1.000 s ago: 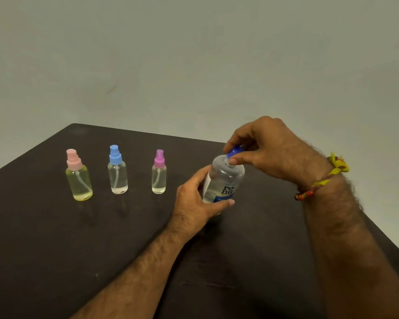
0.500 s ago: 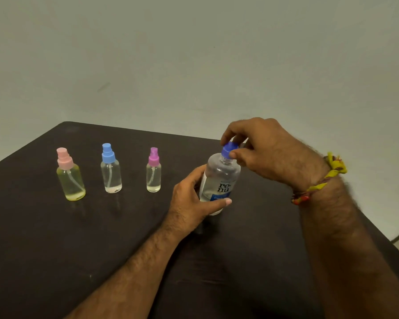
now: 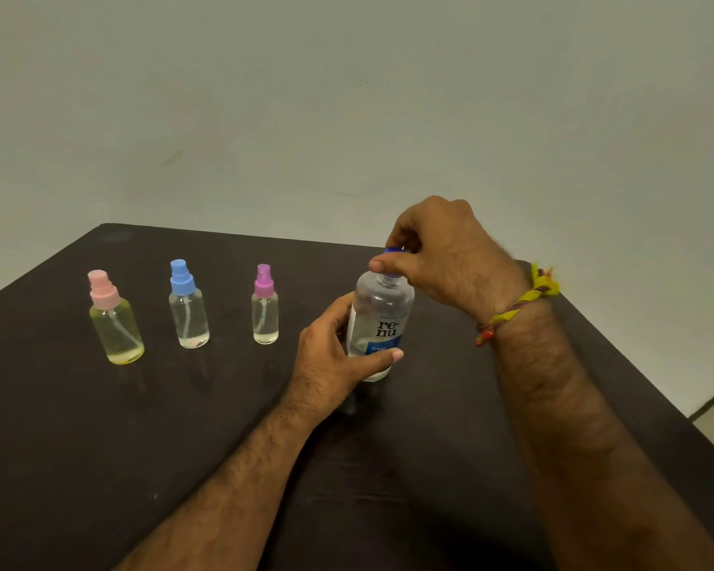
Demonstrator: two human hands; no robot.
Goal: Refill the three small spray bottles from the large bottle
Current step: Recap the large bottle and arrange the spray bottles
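The large bottle (image 3: 382,323) stands upright on the dark counter (image 3: 79,447), nearer its right edge than its left and roughly midway between the far and near edges. The left hand (image 3: 334,356) wraps around its labelled lower body, thumb across the front, likely to brace it against twisting. The right hand (image 3: 442,257) comes over from above, its fingers and thumb pinching the blue cap (image 3: 394,251), a grip that suits unscrewing before any pouring. The bottle is clear and looks largely full of clear liquid. To its left, toward the far left corner, three small spray bottles stand in a row, well apart from each other and with their spray tops on: a pink-topped bottle (image 3: 114,323) that looks yellowish, a blue-topped bottle (image 3: 188,311) with a little clear liquid at the bottom, and a purple-topped bottle (image 3: 264,311) with a shallow layer. None has been opened for refilling yet.
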